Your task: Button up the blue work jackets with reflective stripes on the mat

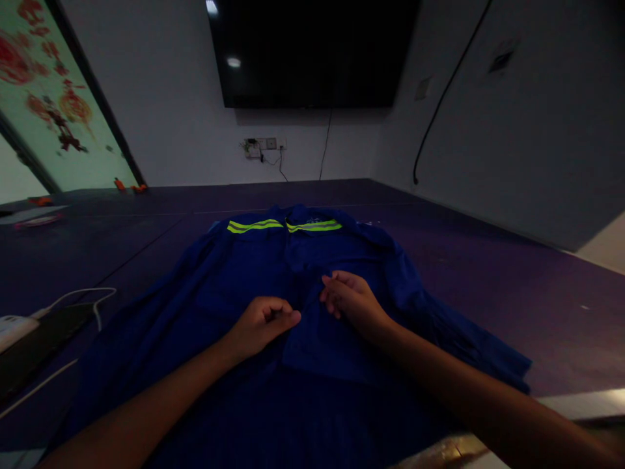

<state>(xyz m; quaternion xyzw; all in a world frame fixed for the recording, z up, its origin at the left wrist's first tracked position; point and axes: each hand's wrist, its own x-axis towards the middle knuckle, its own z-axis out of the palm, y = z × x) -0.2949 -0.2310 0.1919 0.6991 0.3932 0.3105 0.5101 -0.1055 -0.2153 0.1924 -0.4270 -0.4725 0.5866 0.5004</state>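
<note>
A blue work jacket with two neon-yellow reflective stripes lies spread flat on a dark purple table. Both my hands rest on its front, near the middle opening. My left hand is closed, thumb and fingers pinching the jacket's fabric edge. My right hand is curled with its fingertips pressed together on the opposite edge of the front opening. The two hands sit a few centimetres apart.
A white charger with a white cable and a dark phone lie at the table's left edge. A dark wall screen hangs ahead above a wall socket. Small orange items sit at the far left.
</note>
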